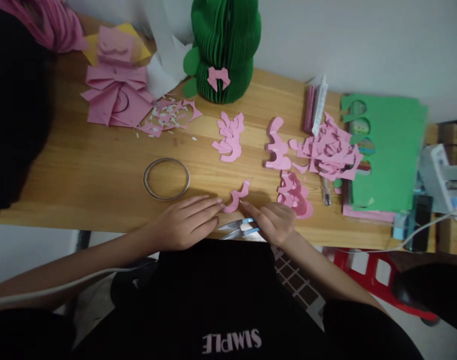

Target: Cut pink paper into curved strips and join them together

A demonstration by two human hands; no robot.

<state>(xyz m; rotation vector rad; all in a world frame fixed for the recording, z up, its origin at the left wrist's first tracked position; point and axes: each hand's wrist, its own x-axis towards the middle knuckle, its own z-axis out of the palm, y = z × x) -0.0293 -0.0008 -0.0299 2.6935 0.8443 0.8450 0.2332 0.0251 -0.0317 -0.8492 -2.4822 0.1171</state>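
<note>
A pink paper cutout (pixel 236 197) with a scalloped edge lies on the wooden table between my hands. My left hand (pixel 191 222) rests flat with its fingers stretched out, fingertips at the cutout's left end. My right hand (pixel 276 221) is curled, with one finger reaching to the cutout's right side, where a tiny white bit shows. Blue-handled thread snips (pixel 240 228) stick out from under my right hand, blades apart and pointing left; their rear end is hidden by the hand. Beside my right hand sits a curled pink cutout (pixel 295 195).
A tape ring (pixel 166 179) lies left of my hands. Beyond are pink cutouts (pixel 229 136), scraps (pixel 331 147) and a green honeycomb paper figure (pixel 225 50). Green sheets (pixel 389 150) and a phone (pixel 419 225) are at right. The table edge runs close to me.
</note>
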